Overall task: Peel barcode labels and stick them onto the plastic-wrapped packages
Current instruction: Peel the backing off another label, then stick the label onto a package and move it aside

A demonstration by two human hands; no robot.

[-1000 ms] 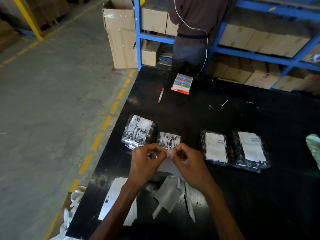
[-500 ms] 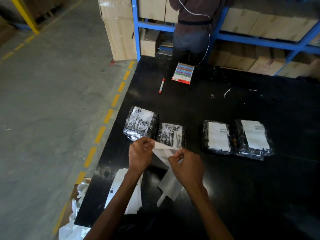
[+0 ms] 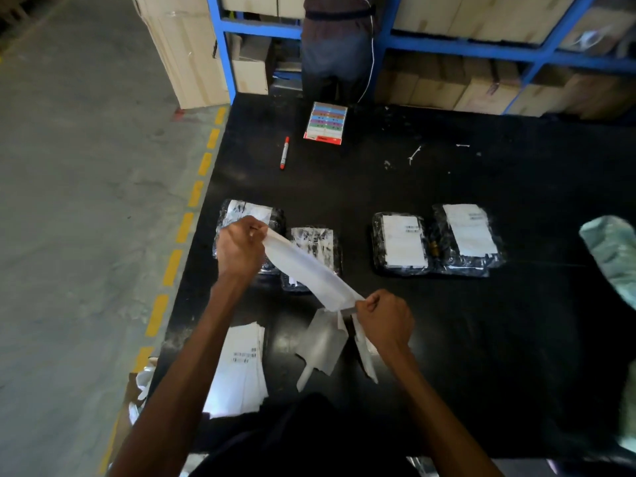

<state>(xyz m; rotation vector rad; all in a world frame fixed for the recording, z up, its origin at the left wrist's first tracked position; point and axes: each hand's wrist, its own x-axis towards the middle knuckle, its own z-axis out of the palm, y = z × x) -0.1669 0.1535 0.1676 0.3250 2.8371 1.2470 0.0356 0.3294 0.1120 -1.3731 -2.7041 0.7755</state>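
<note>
My left hand point(image 3: 239, 247) pinches the upper end of a white barcode label point(image 3: 306, 268), stretched slantwise above the black table point(image 3: 481, 339). My right hand point(image 3: 387, 320) grips the lower end, where the backing strip hangs down. Several plastic-wrapped packages lie in a row: one point(image 3: 275, 215) partly behind my left hand, one point(image 3: 321, 241) under the label, and two with plain white labels, one point(image 3: 401, 244) right of centre and one point(image 3: 469, 235) beside it. A stack of unpeeled barcode labels point(image 3: 239, 370) lies near the front left edge.
Peeled backing scraps point(image 3: 321, 346) lie in front of my right hand. A red marker point(image 3: 284, 153) and a coloured sticker pad point(image 3: 325, 123) lie at the far side. A person point(image 3: 335, 39) stands at the blue shelving with cartons. A pale bag point(image 3: 612, 256) sits at the right edge.
My hands have pulled apart, left hand up-left and right hand down-right, and the label has peeled off its backing into a long stretched strip.
</note>
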